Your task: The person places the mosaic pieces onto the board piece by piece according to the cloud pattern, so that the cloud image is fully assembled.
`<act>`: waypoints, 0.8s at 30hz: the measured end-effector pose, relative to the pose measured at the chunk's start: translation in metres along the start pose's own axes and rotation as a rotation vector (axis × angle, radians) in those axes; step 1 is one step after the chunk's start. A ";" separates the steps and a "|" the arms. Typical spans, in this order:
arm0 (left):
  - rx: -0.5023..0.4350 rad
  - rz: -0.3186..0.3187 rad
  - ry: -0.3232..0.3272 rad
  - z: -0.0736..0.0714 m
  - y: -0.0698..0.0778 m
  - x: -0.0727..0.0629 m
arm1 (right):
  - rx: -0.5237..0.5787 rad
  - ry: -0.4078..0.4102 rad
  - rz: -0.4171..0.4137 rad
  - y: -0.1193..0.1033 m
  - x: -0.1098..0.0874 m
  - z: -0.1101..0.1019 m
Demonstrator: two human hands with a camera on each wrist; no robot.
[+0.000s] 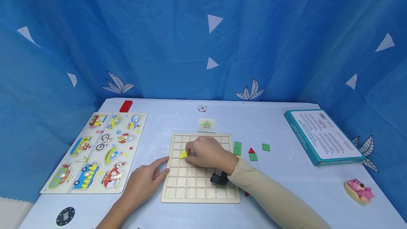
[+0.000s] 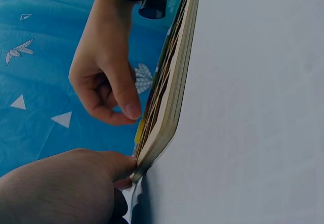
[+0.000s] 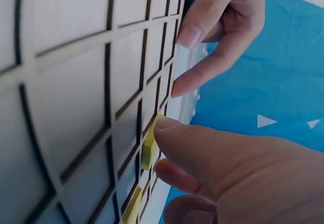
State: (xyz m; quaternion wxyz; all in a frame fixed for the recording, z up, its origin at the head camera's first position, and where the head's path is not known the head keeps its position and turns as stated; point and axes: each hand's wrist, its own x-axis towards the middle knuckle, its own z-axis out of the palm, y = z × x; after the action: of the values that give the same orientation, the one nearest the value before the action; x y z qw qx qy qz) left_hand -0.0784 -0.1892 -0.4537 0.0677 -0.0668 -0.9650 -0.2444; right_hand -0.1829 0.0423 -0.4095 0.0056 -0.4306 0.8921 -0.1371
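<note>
The right hand (image 1: 208, 153) pinched a yellow tile (image 1: 183, 155) at the grid board (image 1: 190, 182), near its left edge toward the far-left corner, while the left hand (image 1: 143, 183) rested spread thumb and forefinger against that edge; a tilted release risked seating the tile askew.

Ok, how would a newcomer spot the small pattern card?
Find the wooden grid board on the white table. Just beyond its far edge lies the small pattern card. Its printed coloured grid sets it apart from the round chip farther back.
</note>
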 end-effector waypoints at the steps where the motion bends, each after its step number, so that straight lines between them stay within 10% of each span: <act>1: 0.001 0.004 0.003 0.000 0.000 0.000 | 0.005 0.005 0.001 0.000 0.001 0.000; 24: -0.002 0.004 0.001 0.000 0.000 0.000 | 0.005 0.033 0.033 0.002 0.004 0.003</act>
State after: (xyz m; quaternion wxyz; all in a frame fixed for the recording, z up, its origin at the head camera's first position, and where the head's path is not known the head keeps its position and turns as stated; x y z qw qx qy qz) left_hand -0.0786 -0.1894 -0.4539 0.0687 -0.0686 -0.9646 -0.2453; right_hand -0.1866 0.0394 -0.4127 -0.0057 -0.4133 0.8988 -0.1461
